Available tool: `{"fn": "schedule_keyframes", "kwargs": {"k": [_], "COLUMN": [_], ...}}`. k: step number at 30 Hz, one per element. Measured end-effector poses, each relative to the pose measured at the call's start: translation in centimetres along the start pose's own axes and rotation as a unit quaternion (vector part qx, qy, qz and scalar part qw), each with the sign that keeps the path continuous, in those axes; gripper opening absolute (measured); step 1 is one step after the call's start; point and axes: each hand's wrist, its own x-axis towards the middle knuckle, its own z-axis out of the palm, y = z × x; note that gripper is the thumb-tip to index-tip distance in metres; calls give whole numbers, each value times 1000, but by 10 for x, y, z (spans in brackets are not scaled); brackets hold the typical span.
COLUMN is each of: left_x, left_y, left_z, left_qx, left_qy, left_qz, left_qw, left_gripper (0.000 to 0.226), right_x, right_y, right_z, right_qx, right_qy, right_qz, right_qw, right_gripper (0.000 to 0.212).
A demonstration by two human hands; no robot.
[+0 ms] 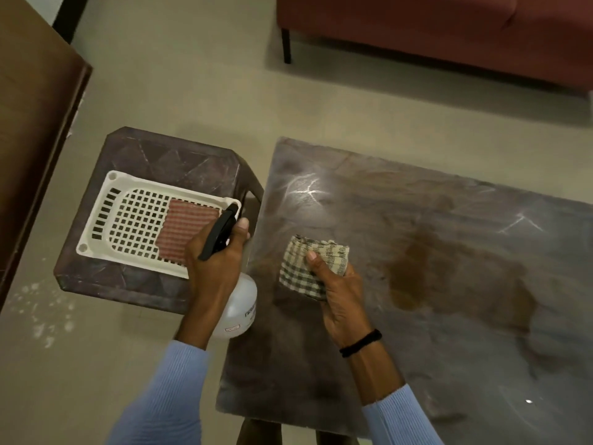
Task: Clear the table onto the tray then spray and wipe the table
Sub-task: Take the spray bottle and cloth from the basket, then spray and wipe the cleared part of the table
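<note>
My left hand (pixel 214 261) grips the black trigger head of a white spray bottle (pixel 241 308), held over the gap between the stool and the table. My right hand (pixel 337 293) holds a folded checked cloth (pixel 305 268) above the near-left part of the dark table (pixel 449 316). A brownish wet patch (pixel 414 271) spreads across the table's middle. A white perforated tray (pixel 134 216) lies on the brown plastic stool (pixel 167 155) to the left, with a red checked cloth (pixel 189 232) in it.
A red sofa (pixel 433 30) with a black leg stands across the floor at the back. A brown wooden piece of furniture (pixel 32 139) fills the left edge. White specks mark the floor at the lower left.
</note>
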Motion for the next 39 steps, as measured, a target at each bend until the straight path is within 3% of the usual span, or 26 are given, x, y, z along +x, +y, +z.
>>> {"fn": "schedule_keyframes", "kwargs": {"k": [10,16,21,25,27,29,31,34,37,39], "left_x": [-21,-30,-30,-28,-27,-26,-25,-23,-20,-18], "left_y": [-4,1,-1,5,4,0,-3,-7,-10,-12], "left_z": [83,113,121,128,129,129,129,125,119,116], "left_qx": [60,94,103,115,106,107,111,96,75,70], "left_qy": [-35,-6,-37,-20,-20,-29,-30,-11,6,13], "left_qz": [-138,-163,-140,-138,-142,-149,-159,-162,-182,-184], "left_qw": [988,982,984,983,984,983,981,982,980,980], "left_gripper": [37,33,46,31,39,49,47,40,38,38], "right_x": [22,38,47,55,61,64,67,88,112,118], "right_y": [-20,-31,-39,-38,-39,-41,-44,-33,-10,15], "right_z": [-89,-110,-117,-117,-114,-108,-98,-90,-72,-57], "right_qx": [-61,-80,-94,-112,-163,-252,-343,-432,-570,-661], "right_qy": [124,126,119,121,132,160,202,219,111,47], "right_qz": [-47,-65,-60,-65,-81,-128,-227,-325,-256,-217], "right_qw": [989,987,987,984,974,946,889,812,773,717], "right_gripper": [26,17,24,23,19,12,10,37,55,65]}}
